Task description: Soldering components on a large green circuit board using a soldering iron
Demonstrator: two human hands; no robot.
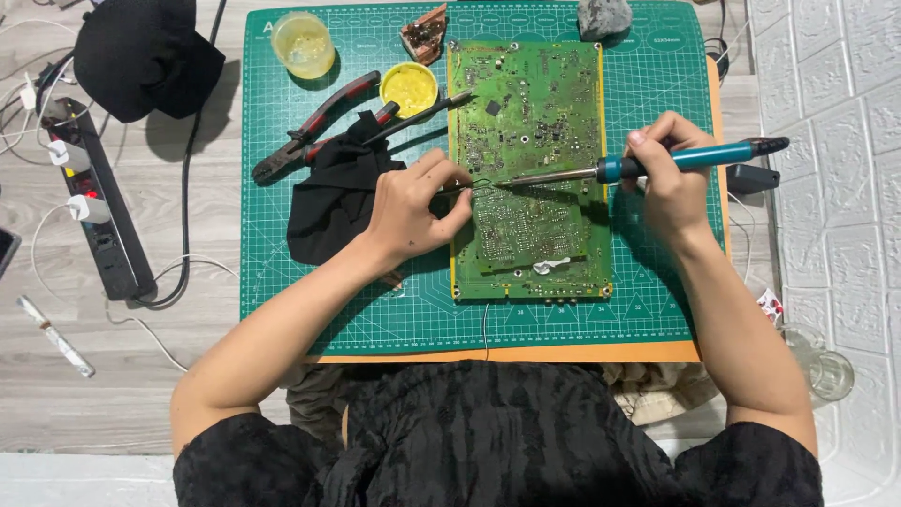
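A circuit board [527,169] was laid on a cutting mat [657,300], right of centre. Left of the board, pliers [314,127] and a cloth [333,202] were placed on the mat, a small tin [409,89] between pliers and board. A power strip [99,202] was set on the floor, left of the mat.

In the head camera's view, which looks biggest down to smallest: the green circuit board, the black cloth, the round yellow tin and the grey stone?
1. Green circuit board, by far the largest.
2. Black cloth, partly under the left hand, so its full size is hidden.
3. Round yellow tin and grey stone: these look alike, and the frame edge crops the stone, so no ranking.
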